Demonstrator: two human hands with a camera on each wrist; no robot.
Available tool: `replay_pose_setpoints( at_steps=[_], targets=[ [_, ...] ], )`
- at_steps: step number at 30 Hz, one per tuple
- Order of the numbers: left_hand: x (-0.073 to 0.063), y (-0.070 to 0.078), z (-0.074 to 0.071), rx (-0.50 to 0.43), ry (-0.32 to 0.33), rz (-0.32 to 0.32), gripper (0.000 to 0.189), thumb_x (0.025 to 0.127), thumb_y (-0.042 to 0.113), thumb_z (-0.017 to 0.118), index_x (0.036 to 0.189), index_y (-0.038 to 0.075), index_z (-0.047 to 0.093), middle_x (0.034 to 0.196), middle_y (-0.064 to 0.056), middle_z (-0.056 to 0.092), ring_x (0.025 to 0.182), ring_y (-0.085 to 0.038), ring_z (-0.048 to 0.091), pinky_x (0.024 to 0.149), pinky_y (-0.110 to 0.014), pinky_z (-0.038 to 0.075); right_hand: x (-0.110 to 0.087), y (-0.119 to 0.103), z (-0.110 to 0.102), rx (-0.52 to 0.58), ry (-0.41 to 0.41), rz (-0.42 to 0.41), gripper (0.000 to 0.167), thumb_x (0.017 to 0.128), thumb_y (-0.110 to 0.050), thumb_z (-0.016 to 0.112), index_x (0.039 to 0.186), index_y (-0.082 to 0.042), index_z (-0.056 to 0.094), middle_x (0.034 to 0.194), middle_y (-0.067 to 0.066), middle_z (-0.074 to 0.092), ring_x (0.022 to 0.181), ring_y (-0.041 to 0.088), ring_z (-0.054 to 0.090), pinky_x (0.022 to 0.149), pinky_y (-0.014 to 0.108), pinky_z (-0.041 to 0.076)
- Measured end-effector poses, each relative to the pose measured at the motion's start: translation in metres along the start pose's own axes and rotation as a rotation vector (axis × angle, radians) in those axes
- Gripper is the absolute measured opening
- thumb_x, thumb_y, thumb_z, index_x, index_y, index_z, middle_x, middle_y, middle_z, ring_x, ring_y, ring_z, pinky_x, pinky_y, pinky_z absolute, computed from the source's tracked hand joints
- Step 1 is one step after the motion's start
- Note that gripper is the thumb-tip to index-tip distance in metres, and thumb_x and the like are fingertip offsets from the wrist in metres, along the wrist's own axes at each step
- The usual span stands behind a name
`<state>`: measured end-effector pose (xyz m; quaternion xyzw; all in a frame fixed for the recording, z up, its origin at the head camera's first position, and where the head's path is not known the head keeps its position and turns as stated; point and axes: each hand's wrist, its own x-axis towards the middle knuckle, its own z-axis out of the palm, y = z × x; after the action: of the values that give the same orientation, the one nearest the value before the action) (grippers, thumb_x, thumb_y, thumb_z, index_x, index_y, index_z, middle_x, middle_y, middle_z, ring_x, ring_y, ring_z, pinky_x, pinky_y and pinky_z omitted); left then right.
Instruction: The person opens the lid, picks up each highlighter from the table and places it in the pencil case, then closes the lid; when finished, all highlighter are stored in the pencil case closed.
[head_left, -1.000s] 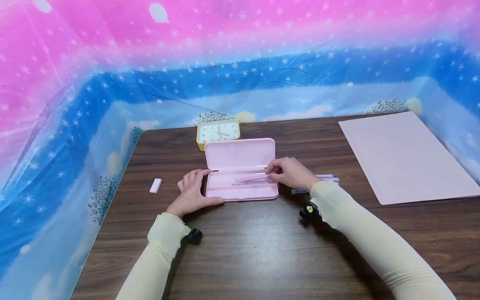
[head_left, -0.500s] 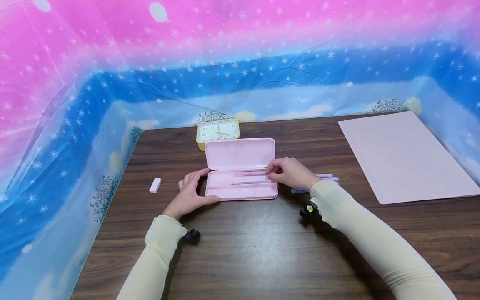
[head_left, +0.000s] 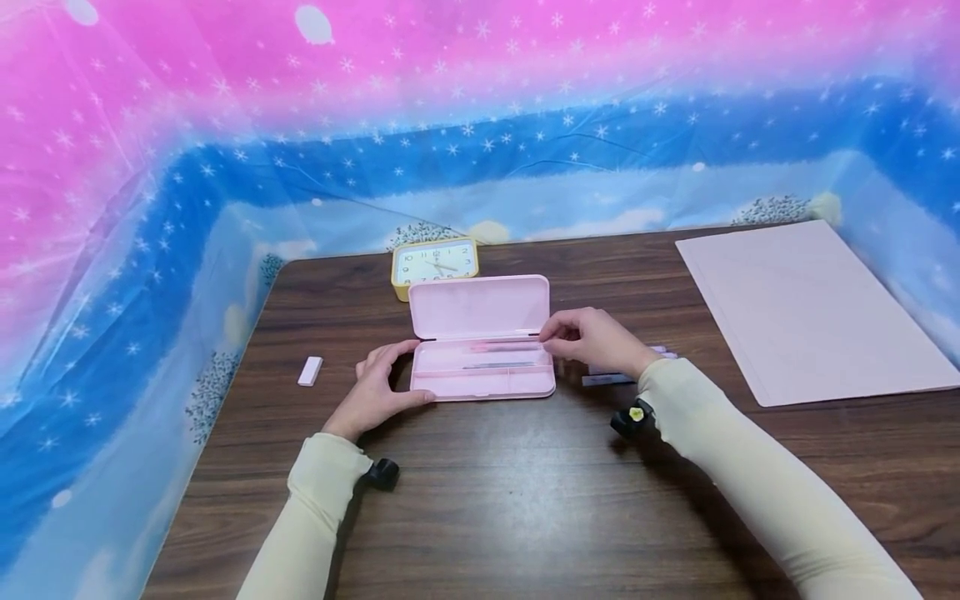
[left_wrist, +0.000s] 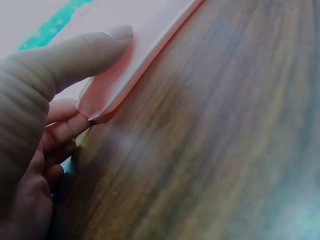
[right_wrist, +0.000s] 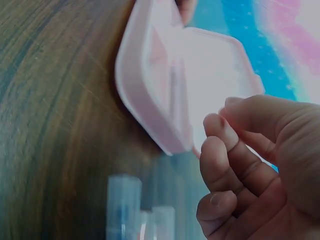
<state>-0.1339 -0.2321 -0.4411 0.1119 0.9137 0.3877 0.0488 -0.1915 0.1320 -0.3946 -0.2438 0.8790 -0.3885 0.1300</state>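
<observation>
An open pink pencil case (head_left: 480,308) lies on the wooden table, lid raised. Inside its long rear compartment are a pink pen (head_left: 504,347) and a thin greyish pen or pencil (head_left: 498,365). My left hand (head_left: 375,392) grips the case's left end; in the left wrist view the thumb (left_wrist: 100,52) lies over the front rim and the fingers are at the end wall. My right hand (head_left: 596,337) is at the case's right edge, fingers loosely bent. In the right wrist view, nothing shows between the thumb and fingers of this hand (right_wrist: 250,165).
Several capped pens (head_left: 606,380) lie right of the case, partly hidden by the right hand. A white eraser (head_left: 310,371) lies to the left. Behind the case stands a yellow clock (head_left: 435,262). A large pale pink folder or board (head_left: 817,317) lies at the right.
My right hand has let go of the pink pen, which now lies in the rear compartment. The hand has then moved slightly right. My left hand stays on the case.
</observation>
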Motion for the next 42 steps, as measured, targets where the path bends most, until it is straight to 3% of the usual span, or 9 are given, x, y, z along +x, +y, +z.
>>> replay_pose_setpoints(
  at_steps=[13, 21, 31, 42],
  targets=[
    [0.001, 0.002, 0.0, 0.006, -0.003, 0.023, 0.084, 0.078, 0.041, 0.082, 0.148, 0.018, 0.042, 0.15, -0.011, 0.041, 0.138, -0.032, 0.032, 0.107, -0.054, 0.015, -0.042, 0.028, -0.057, 0.096, 0.101, 0.107, 0.03, 0.096, -0.032, 0.065, 0.115, -0.009, 0.068, 0.104, 0.01, 0.067, 0.092, 0.028, 0.062, 0.079, 0.035, 0.052],
    [0.001, 0.002, 0.0, 0.014, -0.006, 0.016, 0.084, 0.078, 0.043, 0.082, 0.148, 0.019, 0.042, 0.151, -0.011, 0.04, 0.139, -0.031, 0.032, 0.108, -0.054, 0.016, -0.072, 0.055, -0.082, 0.006, 0.148, 0.194, 0.03, 0.096, -0.033, 0.065, 0.114, -0.009, 0.068, 0.105, 0.01, 0.068, 0.088, 0.018, 0.059, 0.075, 0.027, 0.05],
    [0.0, 0.001, 0.0, 0.012, -0.003, 0.001, 0.084, 0.078, 0.045, 0.082, 0.148, 0.02, 0.042, 0.152, -0.011, 0.04, 0.139, -0.032, 0.03, 0.108, -0.054, 0.016, -0.088, 0.084, -0.085, -0.143, 0.097, 0.203, 0.02, 0.095, -0.026, 0.067, 0.106, -0.01, 0.071, 0.087, 0.006, 0.07, 0.075, 0.015, 0.061, 0.069, 0.026, 0.048],
    [0.002, -0.001, 0.002, 0.026, 0.008, 0.019, 0.084, 0.078, 0.045, 0.082, 0.147, 0.02, 0.043, 0.15, -0.011, 0.042, 0.136, -0.032, 0.032, 0.107, -0.053, 0.017, -0.077, 0.093, -0.077, -0.26, 0.093, 0.169, 0.013, 0.093, -0.021, 0.068, 0.101, -0.013, 0.075, 0.098, 0.005, 0.073, 0.088, 0.019, 0.059, 0.08, 0.037, 0.046]
  ],
)
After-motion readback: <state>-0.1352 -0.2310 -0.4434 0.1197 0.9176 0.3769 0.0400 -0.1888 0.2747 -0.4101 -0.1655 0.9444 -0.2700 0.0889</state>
